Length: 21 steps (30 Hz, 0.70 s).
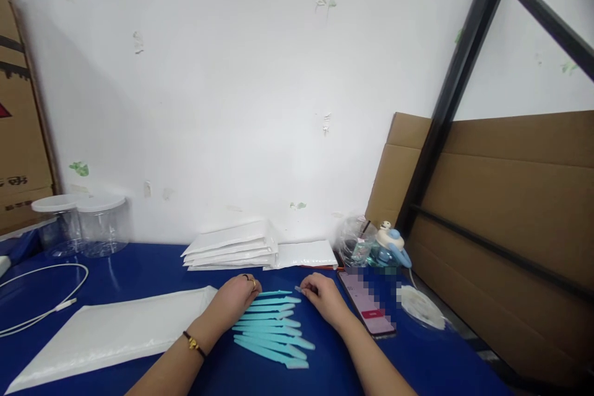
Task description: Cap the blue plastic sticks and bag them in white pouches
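Note:
Several turquoise eyebrow razors (271,356) lie side by side in a fanned row on the blue table, their wider ends mostly to the right. At the far end of the row, my left hand (239,297) closes its fingers on the left end of the topmost razor (278,292). My right hand (322,296) is just right of that razor's tip, thumb and fingers pinched together. A small clear piece (297,288) sticks out from its fingertips, like a blade cap, though it is too small to be sure. A gap shows between this piece and the razor.
A white padded envelope (116,331) lies left of my left arm. More envelopes (229,247) are stacked by the wall. To the right are a phone (366,303), a plastic cup (355,241), a bottle (390,247) and a round clear lid (422,307). Clear jars (104,229) and a white cable (65,304) are at left.

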Each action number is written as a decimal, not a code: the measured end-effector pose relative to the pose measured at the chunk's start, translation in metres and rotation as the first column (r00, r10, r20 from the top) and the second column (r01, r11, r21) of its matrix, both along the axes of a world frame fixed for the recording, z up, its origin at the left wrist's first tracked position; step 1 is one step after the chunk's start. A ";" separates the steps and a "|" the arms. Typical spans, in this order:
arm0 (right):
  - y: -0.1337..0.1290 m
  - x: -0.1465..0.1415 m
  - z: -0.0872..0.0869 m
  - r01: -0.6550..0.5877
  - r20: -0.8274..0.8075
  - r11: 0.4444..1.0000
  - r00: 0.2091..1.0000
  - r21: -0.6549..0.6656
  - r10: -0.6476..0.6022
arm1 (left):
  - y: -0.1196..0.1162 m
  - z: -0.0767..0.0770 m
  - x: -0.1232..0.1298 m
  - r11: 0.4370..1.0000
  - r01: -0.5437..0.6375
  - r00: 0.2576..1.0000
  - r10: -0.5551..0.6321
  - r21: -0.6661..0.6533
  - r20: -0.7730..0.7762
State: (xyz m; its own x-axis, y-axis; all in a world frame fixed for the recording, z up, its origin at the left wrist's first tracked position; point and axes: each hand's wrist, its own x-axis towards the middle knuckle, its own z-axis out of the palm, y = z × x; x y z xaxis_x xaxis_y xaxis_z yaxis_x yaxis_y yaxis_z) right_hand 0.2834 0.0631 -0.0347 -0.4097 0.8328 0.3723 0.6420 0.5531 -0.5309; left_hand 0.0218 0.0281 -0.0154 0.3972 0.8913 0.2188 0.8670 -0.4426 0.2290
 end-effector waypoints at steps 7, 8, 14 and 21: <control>0.001 -0.004 -0.001 -0.036 -0.012 0.999 0.999 -0.009 0.036 | 0.000 0.001 0.003 1.000 0.004 1.000 -0.004 -0.002 0.021; 0.000 -0.005 -0.001 -0.039 -0.012 0.999 0.999 -0.009 0.039 | 0.000 0.002 0.003 1.000 0.005 1.000 -0.005 -0.005 0.028; -0.006 -0.011 0.004 -0.074 0.005 0.997 0.997 -0.009 0.074 | 0.000 -0.001 0.006 0.999 0.038 0.996 -0.037 -0.013 0.079; -0.013 -0.019 0.010 -0.097 0.072 0.995 0.993 -0.014 0.098 | -0.001 -0.002 0.016 0.998 0.041 0.998 -0.039 -0.046 0.050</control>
State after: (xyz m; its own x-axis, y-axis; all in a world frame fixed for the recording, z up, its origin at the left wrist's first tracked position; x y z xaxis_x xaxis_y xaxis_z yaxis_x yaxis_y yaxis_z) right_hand 0.2639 0.0500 -0.0247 -0.5145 0.7915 0.3298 0.6226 0.6093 -0.4910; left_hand 0.0381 0.0269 -0.0176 0.4226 0.8847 0.1970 0.8361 -0.4644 0.2920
